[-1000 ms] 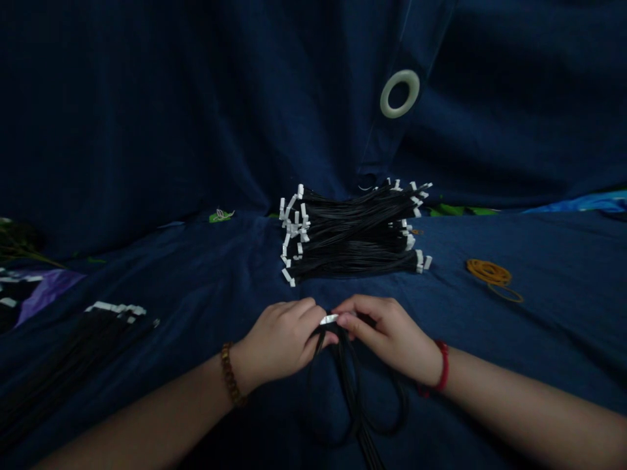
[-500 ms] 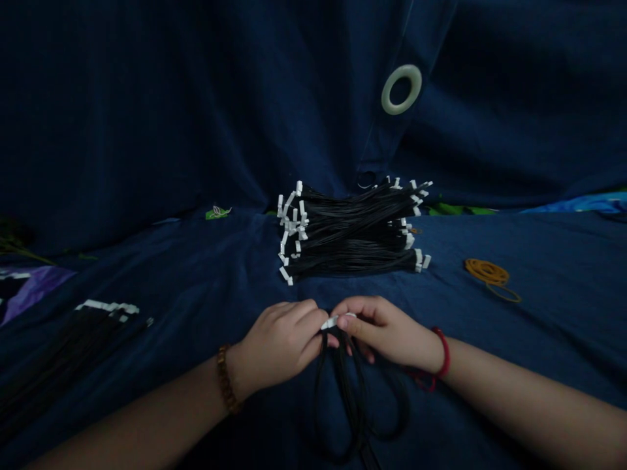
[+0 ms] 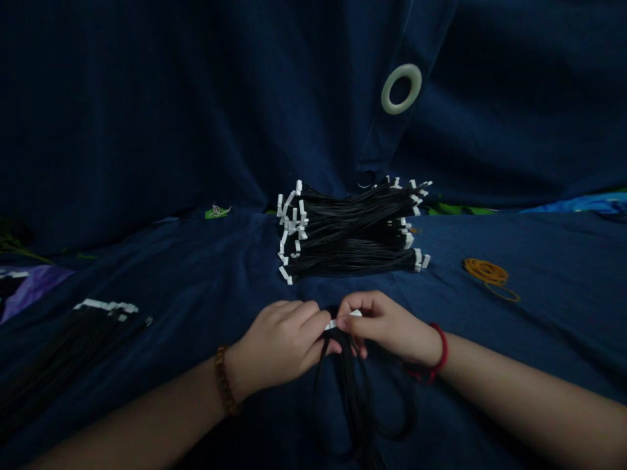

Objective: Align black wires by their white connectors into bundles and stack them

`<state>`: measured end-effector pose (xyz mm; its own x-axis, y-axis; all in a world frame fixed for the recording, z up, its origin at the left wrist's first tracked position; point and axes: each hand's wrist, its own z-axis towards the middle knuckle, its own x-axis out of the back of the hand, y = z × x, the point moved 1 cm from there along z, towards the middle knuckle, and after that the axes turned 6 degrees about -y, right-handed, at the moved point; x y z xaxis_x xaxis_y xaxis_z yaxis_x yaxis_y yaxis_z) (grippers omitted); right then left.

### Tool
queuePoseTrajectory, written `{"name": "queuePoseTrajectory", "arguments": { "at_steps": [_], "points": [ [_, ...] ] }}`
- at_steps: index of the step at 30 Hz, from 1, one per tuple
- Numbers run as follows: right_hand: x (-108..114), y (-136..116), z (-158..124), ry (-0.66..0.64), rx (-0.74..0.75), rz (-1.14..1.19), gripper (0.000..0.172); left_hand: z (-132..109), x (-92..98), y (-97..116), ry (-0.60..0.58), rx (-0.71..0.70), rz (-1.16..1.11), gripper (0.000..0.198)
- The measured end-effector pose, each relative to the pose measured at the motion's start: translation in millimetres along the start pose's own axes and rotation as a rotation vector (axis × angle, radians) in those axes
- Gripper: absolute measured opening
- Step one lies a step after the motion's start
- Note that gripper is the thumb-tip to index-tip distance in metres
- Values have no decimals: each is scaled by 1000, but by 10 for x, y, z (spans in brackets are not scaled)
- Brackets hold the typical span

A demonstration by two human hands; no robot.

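Both my hands meet in front of me over a bunch of black cables with white connectors [image 3: 356, 391]. My left hand [image 3: 289, 336] is closed, its thumb and fingers pinching the white connector end from the left. From the right, my right hand [image 3: 385, 325] pinches the same row of white connectors between thumb and forefinger. Below the hands the black cables hang down in loops. Just beyond lies a stack of bundled black cables [image 3: 353, 228] with white connectors at both ends.
At the left lie more loose black cables [image 3: 53, 359] with white ends, near a purple cloth piece [image 3: 39, 287]. A coil of orange-brown rubber bands [image 3: 486, 271] rests at the right. A dark blue curtain with a pale ring [image 3: 401, 89] stands behind the blue cloth surface.
My right fingers have shifted slightly on the connectors, so more of the white ends shows. The cables hang a little differently; both hands stay close together.
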<state>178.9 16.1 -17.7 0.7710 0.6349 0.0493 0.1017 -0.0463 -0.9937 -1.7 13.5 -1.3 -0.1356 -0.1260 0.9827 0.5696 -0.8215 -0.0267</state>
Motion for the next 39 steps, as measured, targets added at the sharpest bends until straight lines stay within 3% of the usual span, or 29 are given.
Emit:
{"name": "queuePoseTrajectory", "arguments": {
  "at_steps": [4, 7, 12, 16, 20, 26, 30, 34, 39],
  "points": [
    [-10, -6, 13, 50, -23, 39, 24, 16, 48, -15, -11, -70, -4, 50],
    [-29, -16, 4, 36, -38, 64, 20, 51, 56, -35, -93, -39, -303, 42],
    [-48, -34, -11, 5, -19, 117, 19, 112, -51, -29, -138, 377, -1014, 48],
    [-89, -53, -18, -9, -3, 151, 25, 140, -167, 56, -238, 598, -1306, 52],
    [-99, -50, -9, 9, 15, 188, 27, 144, -194, 69, -242, 613, -1405, 53],
    [-45, -16, -3, -22, 18, 253, 29, 112, -146, -130, -323, 398, -1645, 32],
    [-68, -17, 4, -24, 30, 257, 27, 102, -187, -120, -308, 501, -1924, 31],
    [-112, -17, 14, 0, 41, 241, 38, 89, -162, -68, -431, 615, -1901, 23],
    [-136, 20, -13, 59, 73, 142, 30, 84, -90, -111, -525, 626, -1892, 26]
  ]
}}
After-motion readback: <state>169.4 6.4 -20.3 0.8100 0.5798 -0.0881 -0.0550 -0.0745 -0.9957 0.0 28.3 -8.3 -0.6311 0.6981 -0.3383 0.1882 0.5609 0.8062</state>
